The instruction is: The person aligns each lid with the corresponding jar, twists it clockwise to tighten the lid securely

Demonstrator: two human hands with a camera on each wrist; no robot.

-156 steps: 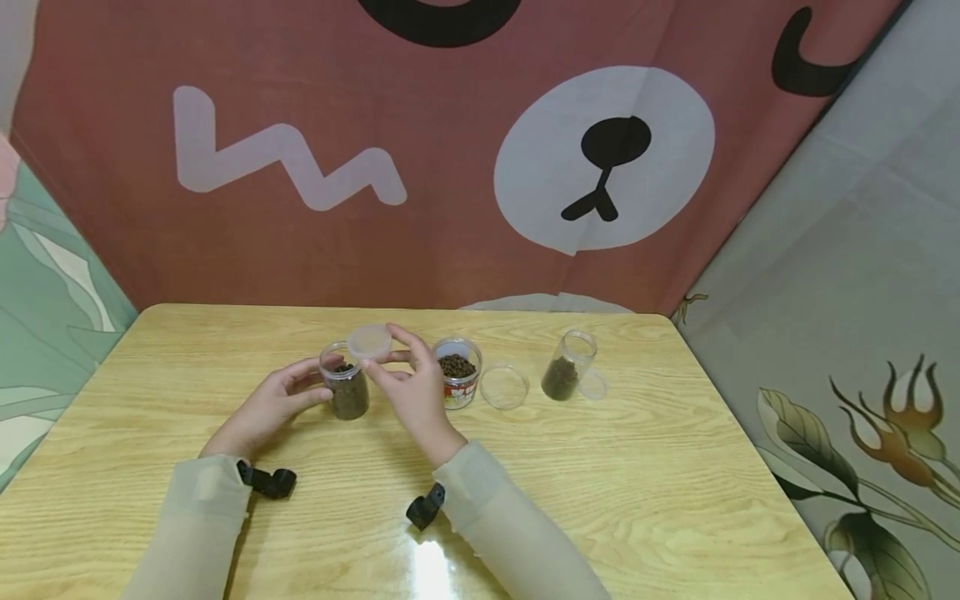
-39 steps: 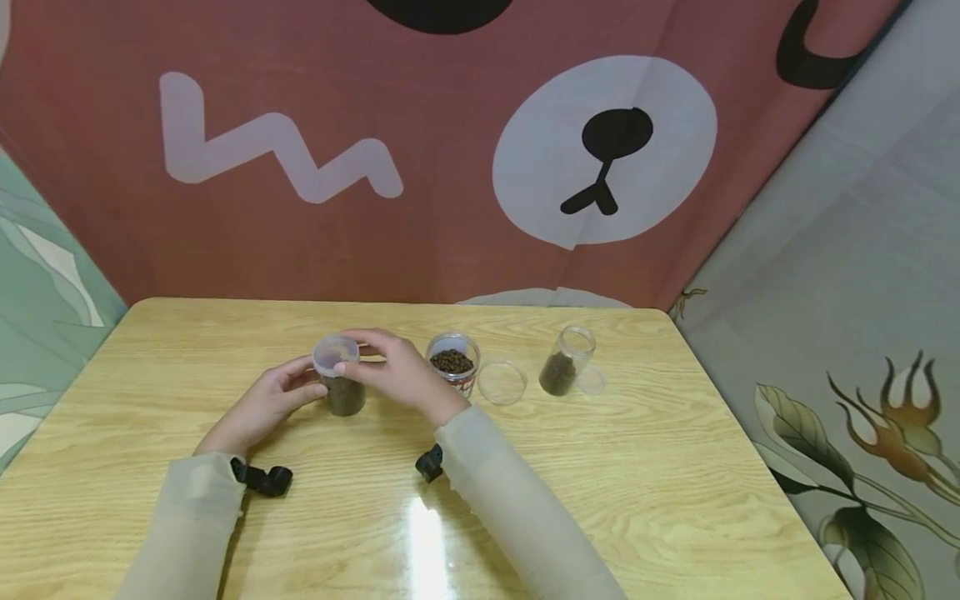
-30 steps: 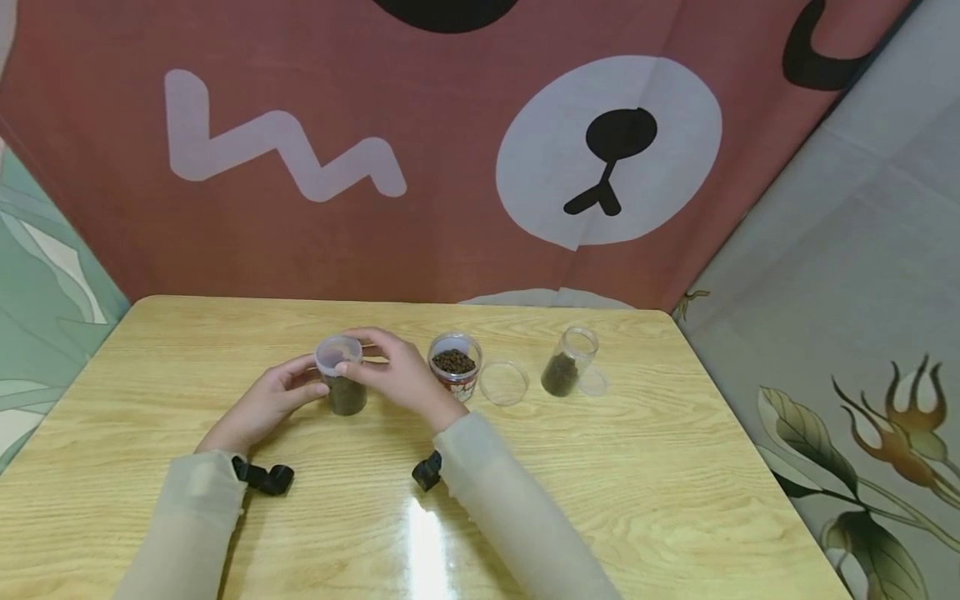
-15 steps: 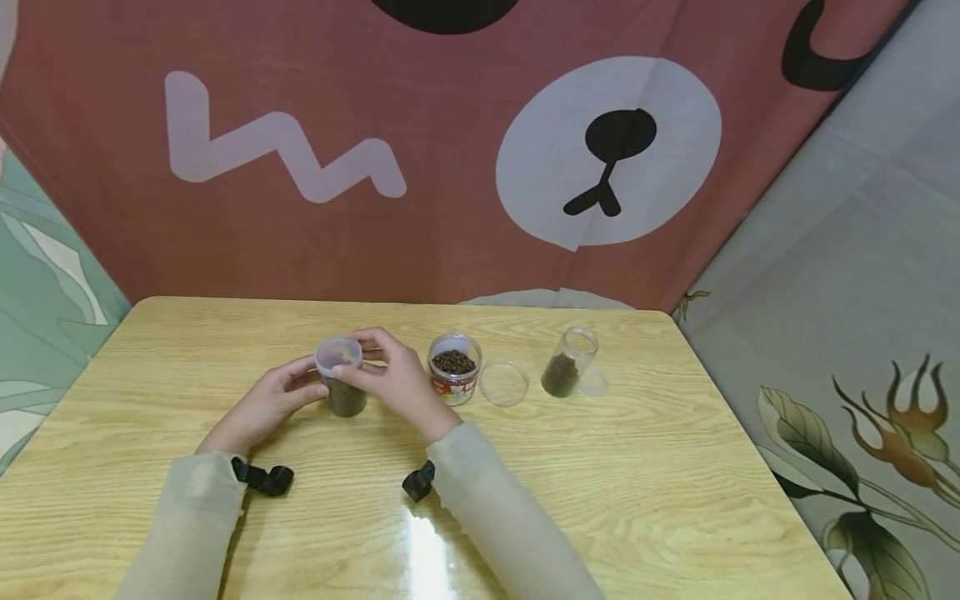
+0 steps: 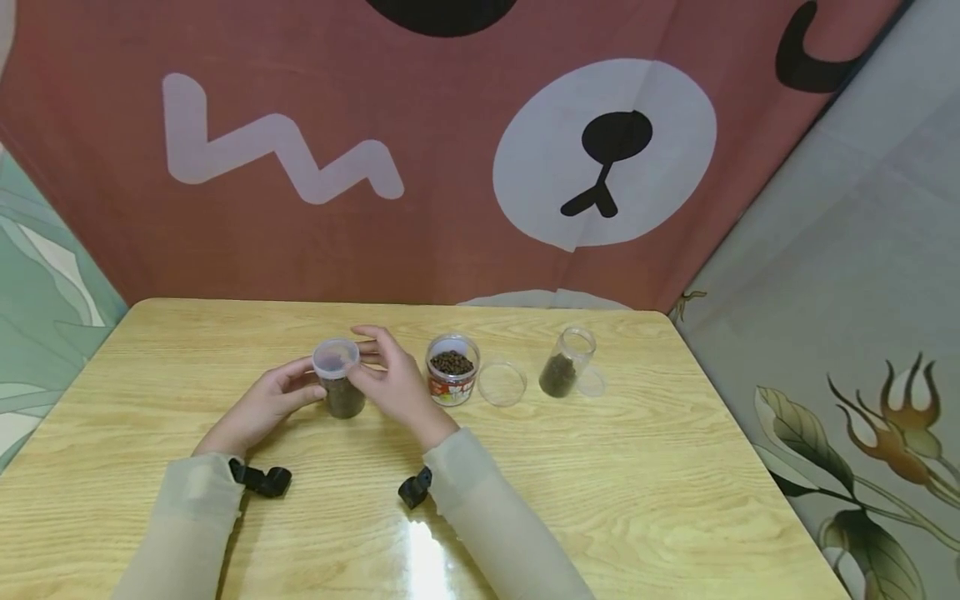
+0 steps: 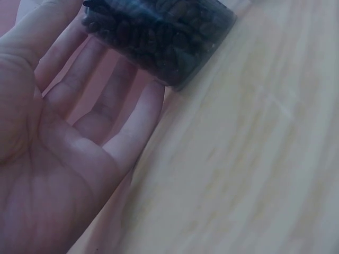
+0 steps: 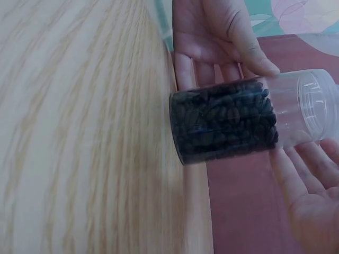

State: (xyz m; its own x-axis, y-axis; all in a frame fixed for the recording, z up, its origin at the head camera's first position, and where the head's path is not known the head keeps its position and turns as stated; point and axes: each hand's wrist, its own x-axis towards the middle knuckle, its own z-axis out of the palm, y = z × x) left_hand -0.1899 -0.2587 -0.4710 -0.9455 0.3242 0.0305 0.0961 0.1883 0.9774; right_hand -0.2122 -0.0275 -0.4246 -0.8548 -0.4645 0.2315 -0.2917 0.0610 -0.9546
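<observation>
In the head view a clear jar [image 5: 344, 400] of dark coffee beans stands upright at the table's left-centre, a translucent lid [image 5: 335, 357] over its mouth. My left hand [image 5: 264, 404] holds the jar from the left, thumb in front and fingers behind. At the lid's right edge is my right hand [image 5: 397, 387], its thumb and index finger spread and the fingers fairly straight. The right wrist view shows the jar [image 7: 228, 121] between both hands, the right hand [image 7: 312, 201] close against its side. The left wrist view catches only the jar's base [image 6: 169, 42].
To the right stands an uncovered tub [image 5: 452, 375] with brown pellets and a printed label. A clear round lid [image 5: 502, 383] lies beside it. Farther right, another uncovered jar [image 5: 564, 367] holds dark contents, with a small lid [image 5: 592, 382] by it on the wooden table [image 5: 637, 500].
The lid, earlier held above and right of the jar, now sits over its mouth. Over the last second my right thumb has slid rightward along the lid and its fingers have loosened.
</observation>
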